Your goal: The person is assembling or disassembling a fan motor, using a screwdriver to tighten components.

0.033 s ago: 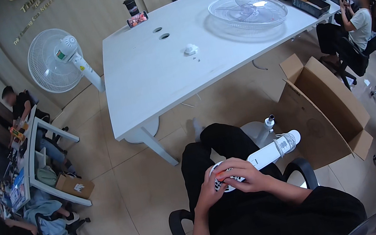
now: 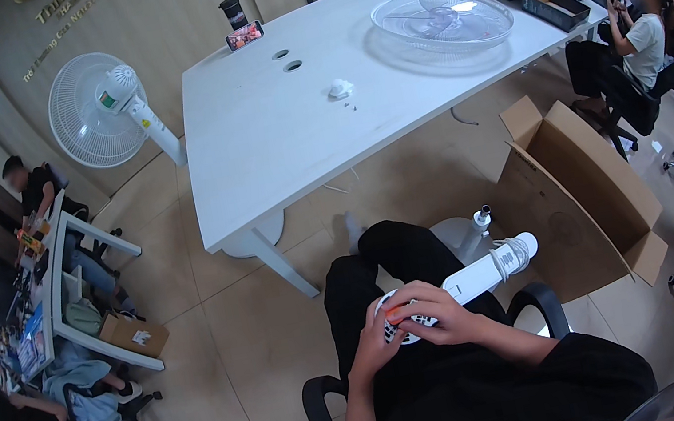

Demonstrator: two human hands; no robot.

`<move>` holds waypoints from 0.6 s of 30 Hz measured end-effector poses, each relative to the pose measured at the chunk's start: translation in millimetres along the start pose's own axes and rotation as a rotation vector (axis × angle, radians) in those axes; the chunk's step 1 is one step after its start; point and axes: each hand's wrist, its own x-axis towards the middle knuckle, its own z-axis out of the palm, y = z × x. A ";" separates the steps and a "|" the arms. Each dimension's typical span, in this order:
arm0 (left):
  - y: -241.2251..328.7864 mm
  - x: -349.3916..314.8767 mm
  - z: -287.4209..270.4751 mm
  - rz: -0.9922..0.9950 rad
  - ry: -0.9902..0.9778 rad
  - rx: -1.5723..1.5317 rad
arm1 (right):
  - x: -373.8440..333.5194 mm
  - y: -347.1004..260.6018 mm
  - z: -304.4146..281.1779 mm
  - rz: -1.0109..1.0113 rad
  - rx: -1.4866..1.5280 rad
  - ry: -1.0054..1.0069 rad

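Across my lap lies a white fan body (image 2: 480,277) with a long neck and a grey cord (image 2: 508,260) wound round its far right end. Its round motor head (image 2: 424,328), with dark slots, is between my two hands. My left hand (image 2: 373,344) grips the left side of that head. Over its top, my right hand (image 2: 436,312) is closed with fingertips meeting the left ones. Between the fingers shows a small orange piece (image 2: 393,316), mostly covered, its kind unclear. Beyond my knees stands a white fan base with a short pole (image 2: 481,223).
A white table (image 2: 255,153) ahead carries a clear fan grille (image 2: 444,22), a small white part (image 2: 340,88), tiny screws and a phone (image 2: 244,36). To the right is an open cardboard box (image 2: 568,215). An assembled fan (image 2: 98,110) stands left; people sit at both sides.
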 end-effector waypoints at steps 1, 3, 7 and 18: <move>-2.5 -0.4 0.8 -0.010 -0.013 -0.006 | 0.2 -1.0 1.7 0.000 -0.007 0.026; -6.1 -0.1 1.9 -0.006 -0.018 -0.012 | -0.4 -0.9 4.3 0.007 -0.029 0.064; -33.7 -3.2 9.5 -0.002 -0.027 -0.063 | -1.0 -0.8 4.5 -0.017 -0.069 0.093; 1.2 22.3 6.3 0.032 -0.088 -0.050 | -8.8 -8.2 -3.0 0.016 -0.056 0.072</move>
